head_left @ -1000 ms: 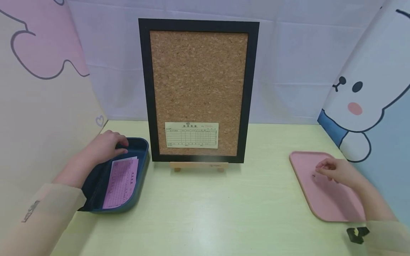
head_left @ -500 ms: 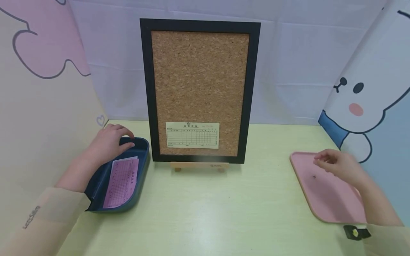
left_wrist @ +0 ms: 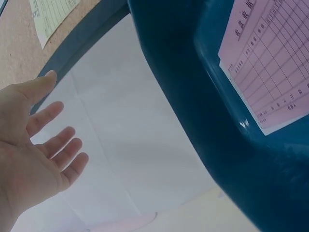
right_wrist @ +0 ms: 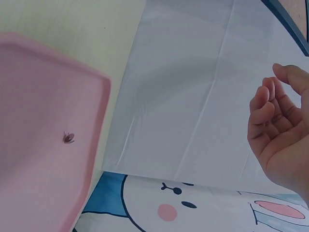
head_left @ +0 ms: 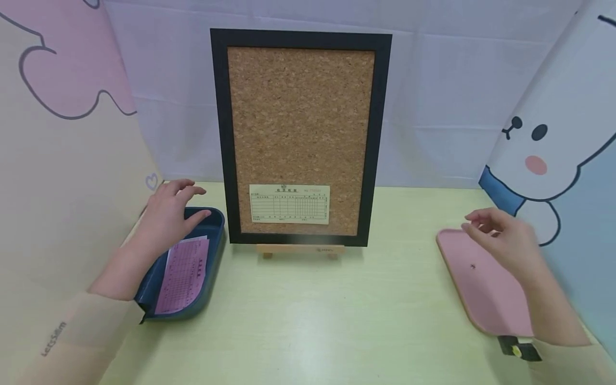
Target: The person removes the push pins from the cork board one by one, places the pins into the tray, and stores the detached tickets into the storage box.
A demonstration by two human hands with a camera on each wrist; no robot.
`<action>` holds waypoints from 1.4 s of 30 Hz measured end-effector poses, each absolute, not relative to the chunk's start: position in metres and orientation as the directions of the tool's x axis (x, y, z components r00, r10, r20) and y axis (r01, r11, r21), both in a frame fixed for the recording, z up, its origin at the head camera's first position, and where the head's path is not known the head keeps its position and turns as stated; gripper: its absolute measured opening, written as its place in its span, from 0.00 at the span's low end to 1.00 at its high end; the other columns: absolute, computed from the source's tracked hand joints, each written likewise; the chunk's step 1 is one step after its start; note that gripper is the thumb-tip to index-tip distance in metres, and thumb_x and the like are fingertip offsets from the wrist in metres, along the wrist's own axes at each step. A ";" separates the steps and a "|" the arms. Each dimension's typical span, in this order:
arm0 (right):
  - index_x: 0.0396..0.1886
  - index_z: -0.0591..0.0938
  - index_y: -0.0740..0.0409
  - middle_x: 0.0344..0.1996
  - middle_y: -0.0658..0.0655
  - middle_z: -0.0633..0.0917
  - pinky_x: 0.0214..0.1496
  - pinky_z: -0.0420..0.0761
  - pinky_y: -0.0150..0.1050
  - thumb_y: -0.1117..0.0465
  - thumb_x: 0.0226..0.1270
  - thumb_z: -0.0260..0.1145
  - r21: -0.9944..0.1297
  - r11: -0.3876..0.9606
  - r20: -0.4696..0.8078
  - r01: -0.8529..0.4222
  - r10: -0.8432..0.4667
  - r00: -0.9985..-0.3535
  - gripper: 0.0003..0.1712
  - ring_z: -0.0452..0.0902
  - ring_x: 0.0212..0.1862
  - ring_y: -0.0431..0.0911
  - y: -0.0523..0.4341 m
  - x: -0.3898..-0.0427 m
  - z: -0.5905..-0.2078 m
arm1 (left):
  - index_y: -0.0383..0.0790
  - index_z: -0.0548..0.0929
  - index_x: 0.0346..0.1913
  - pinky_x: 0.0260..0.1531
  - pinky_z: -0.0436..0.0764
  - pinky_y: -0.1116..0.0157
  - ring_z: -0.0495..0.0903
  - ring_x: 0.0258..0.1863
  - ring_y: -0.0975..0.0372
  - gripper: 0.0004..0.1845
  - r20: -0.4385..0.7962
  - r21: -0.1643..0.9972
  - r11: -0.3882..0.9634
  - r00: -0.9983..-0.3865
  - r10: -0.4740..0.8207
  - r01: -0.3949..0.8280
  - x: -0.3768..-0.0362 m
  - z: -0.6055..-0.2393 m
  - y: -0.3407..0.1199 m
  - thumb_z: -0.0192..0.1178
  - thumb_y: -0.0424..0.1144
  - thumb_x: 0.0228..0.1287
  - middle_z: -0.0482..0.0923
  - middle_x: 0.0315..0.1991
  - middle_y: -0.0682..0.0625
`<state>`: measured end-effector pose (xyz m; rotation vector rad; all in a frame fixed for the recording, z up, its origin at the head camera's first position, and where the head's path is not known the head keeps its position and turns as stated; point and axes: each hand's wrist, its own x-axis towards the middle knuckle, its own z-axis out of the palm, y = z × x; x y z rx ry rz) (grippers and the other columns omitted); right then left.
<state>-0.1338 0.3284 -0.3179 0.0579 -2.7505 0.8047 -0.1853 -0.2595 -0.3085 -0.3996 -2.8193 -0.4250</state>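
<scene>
My left hand [head_left: 166,211] is raised over the back of a dark blue tray [head_left: 212,267], its fingers spread and slightly bent with nothing between them. Inside that tray lie pink printed receipt slips [head_left: 185,272] with a white edge showing. On the other side, my right hand [head_left: 505,240] hovers above the back of a pink tray [head_left: 500,289]. Its fingers curl loosely, the thumb close to the index finger, and no object shows between them in the right wrist view. A tiny brownish thing [right_wrist: 68,138] lies on the pink tray.
A black-framed cork board [head_left: 298,117] stands upright on a small wooden stand [head_left: 300,249]. One pale yellow receipt slip [head_left: 290,204] is fixed low on the cork. White and cartoon-printed panels enclose the table [head_left: 308,315] at the back and sides.
Both hands have risen and shifted toward the board, the left off its tray and the right away from the tiny brownish thing. The left fingers have spread wider.
</scene>
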 end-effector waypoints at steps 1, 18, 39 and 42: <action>0.45 0.80 0.56 0.29 0.46 0.79 0.23 0.73 0.25 0.52 0.63 0.65 -0.530 0.841 0.292 -0.110 0.059 -0.955 0.16 0.68 0.30 0.29 0.324 -0.133 -0.317 | 0.34 0.74 0.57 0.56 0.59 0.39 0.61 0.59 0.38 0.25 0.312 0.255 0.915 -0.922 0.228 0.313 -0.185 -0.309 -0.258 0.66 0.39 0.57 0.64 0.60 0.31; 0.42 0.82 0.60 0.27 0.32 0.78 0.35 0.70 0.17 0.63 0.58 0.70 -0.696 0.675 0.506 -0.245 0.219 -0.834 0.12 0.73 0.32 0.28 0.255 -0.131 -0.305 | 0.40 0.69 0.59 0.56 0.58 0.37 0.46 0.68 0.42 0.27 0.397 0.494 0.830 -0.917 0.049 0.258 -0.180 -0.308 -0.217 0.65 0.42 0.60 0.46 0.71 0.39; 0.37 0.82 0.67 0.26 0.59 0.83 0.30 0.73 0.20 0.76 0.52 0.69 -0.637 0.485 0.698 -0.599 0.032 -0.715 0.12 0.74 0.29 0.31 0.177 -0.153 -0.318 | 0.41 0.70 0.59 0.59 0.48 0.35 0.39 0.70 0.43 0.28 0.275 0.646 0.741 -0.961 -0.001 0.184 -0.189 -0.309 -0.178 0.66 0.45 0.59 0.41 0.72 0.39; 0.37 0.82 0.67 0.25 0.60 0.83 0.29 0.73 0.21 0.75 0.52 0.69 -0.640 0.456 0.699 -0.619 0.009 -0.715 0.11 0.74 0.28 0.31 0.165 -0.158 -0.320 | 0.43 0.69 0.59 0.58 0.44 0.34 0.36 0.70 0.42 0.28 0.234 0.644 0.748 -0.972 0.008 0.161 -0.194 -0.308 -0.176 0.66 0.45 0.58 0.37 0.73 0.38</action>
